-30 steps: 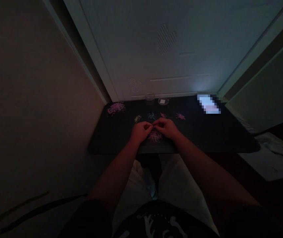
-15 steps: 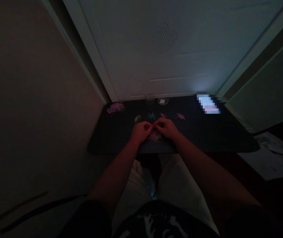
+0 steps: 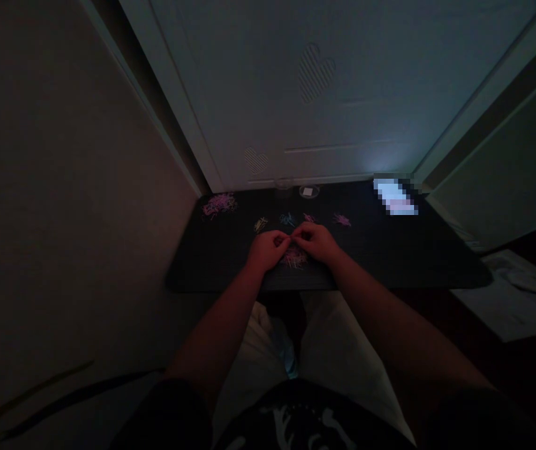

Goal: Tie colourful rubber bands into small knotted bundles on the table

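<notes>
My left hand (image 3: 269,249) and my right hand (image 3: 316,240) meet fingertip to fingertip over the dark table, both closed in a pinch. Whatever lies between the fingertips is too small and dim to name. Just below the hands is a loose pile of thin pink and pale pieces (image 3: 294,257), partly covered by them. Beyond the fingers lie smaller heaps: yellowish pieces (image 3: 261,224), blue pieces (image 3: 287,219), pink pieces (image 3: 309,218) partly behind my right hand, and purple-pink pieces (image 3: 342,220).
A larger pink-purple heap (image 3: 219,204) lies at the table's back left. A clear cup (image 3: 283,187) and a round clear lid (image 3: 309,192) stand by the white panel. A bright pixelated object (image 3: 395,197) is at the back right. The table's front edge (image 3: 216,290) is near my legs.
Almost nothing differs. Both hands keep their pinch at the same spot, and the heaps stay where they were.
</notes>
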Demonstrator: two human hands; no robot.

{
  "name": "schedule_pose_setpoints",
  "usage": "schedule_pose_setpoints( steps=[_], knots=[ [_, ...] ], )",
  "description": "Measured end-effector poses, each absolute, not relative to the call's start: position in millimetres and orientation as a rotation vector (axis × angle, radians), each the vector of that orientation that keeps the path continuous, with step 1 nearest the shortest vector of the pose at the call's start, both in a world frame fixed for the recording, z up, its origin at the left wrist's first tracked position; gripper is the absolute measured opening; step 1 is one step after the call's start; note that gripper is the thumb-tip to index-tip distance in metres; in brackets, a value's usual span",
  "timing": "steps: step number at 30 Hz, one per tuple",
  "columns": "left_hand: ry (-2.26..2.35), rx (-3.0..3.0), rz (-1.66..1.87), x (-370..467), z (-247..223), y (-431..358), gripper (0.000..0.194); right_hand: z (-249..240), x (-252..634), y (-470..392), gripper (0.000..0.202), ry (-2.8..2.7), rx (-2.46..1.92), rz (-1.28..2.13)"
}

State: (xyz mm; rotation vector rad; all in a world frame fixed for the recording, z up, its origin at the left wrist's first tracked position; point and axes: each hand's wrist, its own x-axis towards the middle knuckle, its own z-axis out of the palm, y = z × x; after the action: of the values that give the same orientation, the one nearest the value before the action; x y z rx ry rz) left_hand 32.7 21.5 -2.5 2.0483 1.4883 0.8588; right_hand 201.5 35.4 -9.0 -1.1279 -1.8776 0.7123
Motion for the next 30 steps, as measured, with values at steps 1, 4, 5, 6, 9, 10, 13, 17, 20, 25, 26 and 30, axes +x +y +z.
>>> schedule_pose_setpoints(
  steps=[1,4,5,6,9,10,13,17,20,25,26,30],
  knots=[
    [1.48,2.045,0.867,32.6,-2.9,21.5,0.021,-8.3,201.1,35.0,0.01,-1.866,-1.132,0.712],
    [1.469,2.031,0.886,32.2,-3.8,21.9,0.021,-7.3,200.2,34.6,0.008,-1.85,-1.13,0.718],
    [1.468,2.029,0.883,32.1,-3.9,21.9,0.021,-7.4,200.2,34.6,0.008,-1.844,-1.131,0.724],
    [1.466,2.03,0.88,32.1,-3.9,21.9,0.021,-7.8,200.3,34.8,0.007,-1.837,-1.132,0.73],
    [1.466,2.048,0.873,32.3,-2.8,21.4,0.021,-9.7,200.8,35.6,0.008,-1.827,-1.122,0.744],
    [1.47,2.052,0.877,32.5,-2.3,21.1,0.021,-10.3,200.9,35.8,0.008,-1.83,-1.119,0.743],
    [1.472,2.052,0.88,33.0,-0.9,20.3,0.021,-11.3,200.6,36.4,0.01,-1.84,-1.132,0.714],
    [1.484,2.054,0.874,33.4,-0.3,20.3,0.021,-11.1,199.8,36.4,0.012,-1.827,-1.182,0.671],
    [1.49,2.052,0.873,33.2,-0.4,20.9,0.021,-10.7,199.9,35.8,0.011,-1.806,-1.201,0.686],
    [1.466,2.058,0.867,32.1,-0.8,21.4,0.02,-9.6,200.3,34.5,0.016,-1.776,-1.132,0.786],
    [1.465,2.057,0.868,32.1,-0.8,21.3,0.02,-9.3,200.2,34.4,0.015,-1.785,-1.121,0.789],
    [1.466,2.035,0.882,32.6,-0.3,20.4,0.021,-8.6,199.6,34.4,0.011,-1.82,-1.148,0.726]
  ],
)
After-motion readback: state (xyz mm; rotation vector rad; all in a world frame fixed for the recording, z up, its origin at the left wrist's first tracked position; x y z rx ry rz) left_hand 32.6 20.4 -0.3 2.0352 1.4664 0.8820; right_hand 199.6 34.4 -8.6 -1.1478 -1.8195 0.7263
